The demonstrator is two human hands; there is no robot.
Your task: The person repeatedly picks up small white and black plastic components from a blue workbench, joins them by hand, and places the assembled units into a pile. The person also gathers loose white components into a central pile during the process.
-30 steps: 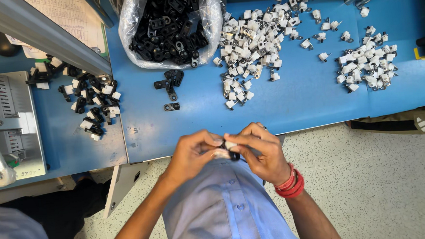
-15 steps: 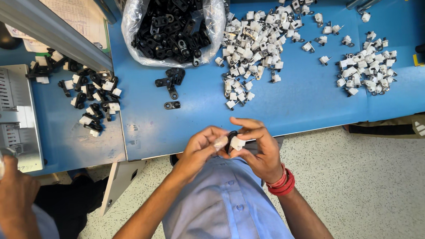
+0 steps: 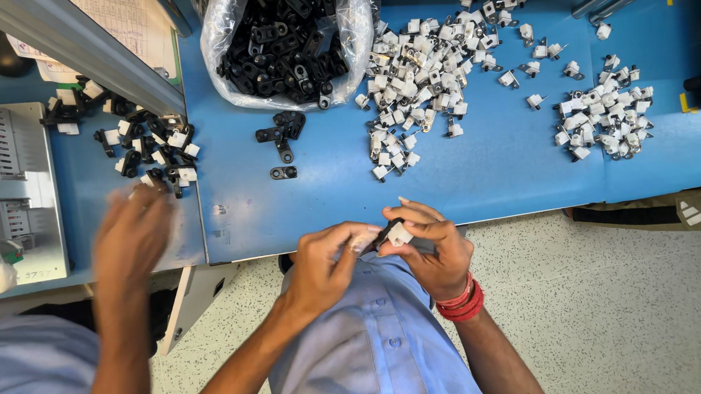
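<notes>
My left hand [image 3: 326,264] and my right hand [image 3: 429,245] meet just below the front edge of the blue table [image 3: 485,174], over my blue shirt. Between the fingertips of both hands sits a small part [image 3: 392,234], a black piece joined to a white piece. My right wrist carries red bands [image 3: 458,303]. On the table straight ahead lie a few loose black clips [image 3: 282,137], with a big heap of white clips [image 3: 416,70] to their right.
An open plastic bag of black clips [image 3: 290,36] stands at the back. A second pile of white clips [image 3: 602,120] lies at the right. At the left, a co-worker's blurred hand [image 3: 129,240] reaches toward joined black-and-white parts [image 3: 152,147] beside a grey machine [image 3: 10,191].
My hands have turned the small part between the fingers and stayed at the table's edge. The co-worker's hand has risen from the lower left toward the pile of joined parts.
</notes>
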